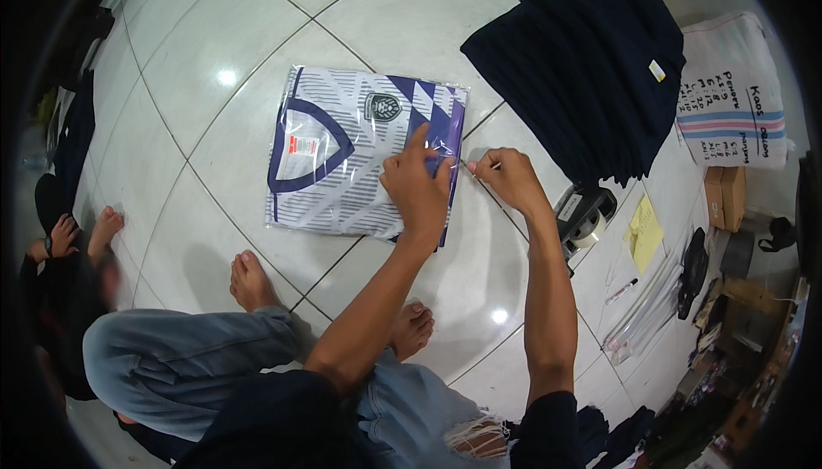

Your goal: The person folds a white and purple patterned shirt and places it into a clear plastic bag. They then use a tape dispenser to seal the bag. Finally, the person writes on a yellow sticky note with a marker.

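Observation:
A folded white and purple jersey [379, 167] in a clear plastic bag lies flat on the tiled floor in front of me. It has a dark V-shaped collar, a lion crest and a red and white neck label. My left hand [416, 189] rests on the right part of the bag, fingers apart. Just off the bag's right edge, my right hand [510, 176] has thumb and forefinger pinched together. Whether a thin bit of plastic or tape is between those fingertips is too small to tell.
Dark navy folded garments [584, 64] are stacked at upper right, near a striped white sack [732, 93] bearing handwriting. Beside my right forearm are a tape dispenser [584, 215], yellow paper [644, 232], a marker pen [621, 291] and clear plastic sleeves [645, 315]. Another person's hand [63, 234] shows at left.

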`<state>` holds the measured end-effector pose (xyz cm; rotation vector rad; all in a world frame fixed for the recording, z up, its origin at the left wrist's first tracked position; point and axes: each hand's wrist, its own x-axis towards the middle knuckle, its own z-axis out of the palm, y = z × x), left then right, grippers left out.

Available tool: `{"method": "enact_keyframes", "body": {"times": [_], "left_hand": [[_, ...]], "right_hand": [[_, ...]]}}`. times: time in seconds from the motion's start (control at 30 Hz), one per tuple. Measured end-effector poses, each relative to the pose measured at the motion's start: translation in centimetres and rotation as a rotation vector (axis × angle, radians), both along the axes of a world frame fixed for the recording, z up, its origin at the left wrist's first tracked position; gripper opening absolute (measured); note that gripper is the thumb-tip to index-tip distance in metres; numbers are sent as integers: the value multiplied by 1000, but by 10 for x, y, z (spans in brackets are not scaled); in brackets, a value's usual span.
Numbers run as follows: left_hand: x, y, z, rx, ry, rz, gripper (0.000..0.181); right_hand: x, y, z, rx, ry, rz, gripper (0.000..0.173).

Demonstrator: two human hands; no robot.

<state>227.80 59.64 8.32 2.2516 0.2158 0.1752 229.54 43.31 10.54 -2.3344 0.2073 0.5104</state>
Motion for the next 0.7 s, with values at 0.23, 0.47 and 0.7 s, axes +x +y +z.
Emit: {"method": "enact_keyframes", "body": {"times": [0.23,0.47,0.7], "left_hand": [[-106,32,-26,-631,378,123,56],[-77,64,-40,-1288,577,636,53],[-66,174,-24,-552,445,778,71]], "right_hand": [[15,-9,-39,-83,114,82,28],[-1,-7,-50,143,107,64,23],[-92,90,-61,658,418,-182,18]]}}
